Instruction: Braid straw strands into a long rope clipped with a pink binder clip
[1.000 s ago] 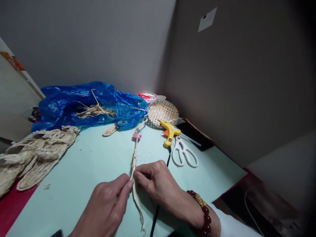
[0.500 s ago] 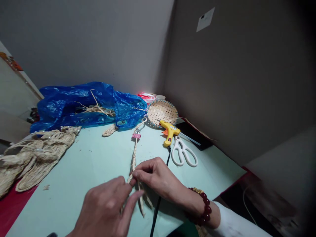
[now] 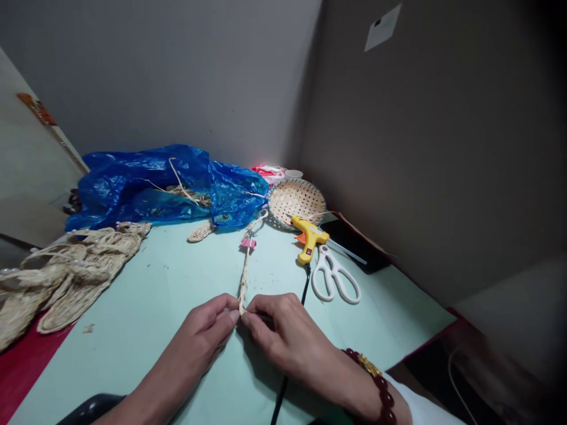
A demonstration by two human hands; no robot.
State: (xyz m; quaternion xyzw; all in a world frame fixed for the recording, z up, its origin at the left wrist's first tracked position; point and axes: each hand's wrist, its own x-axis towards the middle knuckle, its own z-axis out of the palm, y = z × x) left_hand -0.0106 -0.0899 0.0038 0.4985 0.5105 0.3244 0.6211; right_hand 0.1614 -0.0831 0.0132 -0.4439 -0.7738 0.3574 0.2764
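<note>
A: Where does the braid (image 3: 244,277) lie?
B: On the pale green table (image 3: 177,277), running away from the person from between the two hands up to a pink clip (image 3: 248,243). Past the clip it goes on to a curled end, near the blue bag (image 3: 177,206) and the woven basket (image 3: 296,203).
A: And the hands?
B: They meet at its near end. The left hand (image 3: 197,339) pinches it from the left with thumb and forefinger, and the right hand (image 3: 287,333) does the same from the right. Both grips are narrow, the fingertips almost touching each other across the straw.
A: How do the strands lie inside those fingers?
B: I cannot tell; the fingertips hide them. The stretch between fingers and clip shows plainly, fairly straight and thin.
A: What is around the right hand?
B: A black cord (image 3: 305,286) passes beneath it, leading up to a yellow glue gun (image 3: 309,237). White-handled scissors (image 3: 334,276) lie just beside the gun. A beaded bracelet (image 3: 387,399) circles the wrist.
A: And on the left?
B: Straw sandals (image 3: 88,277) lie in a heap, well apart from the left hand.
</note>
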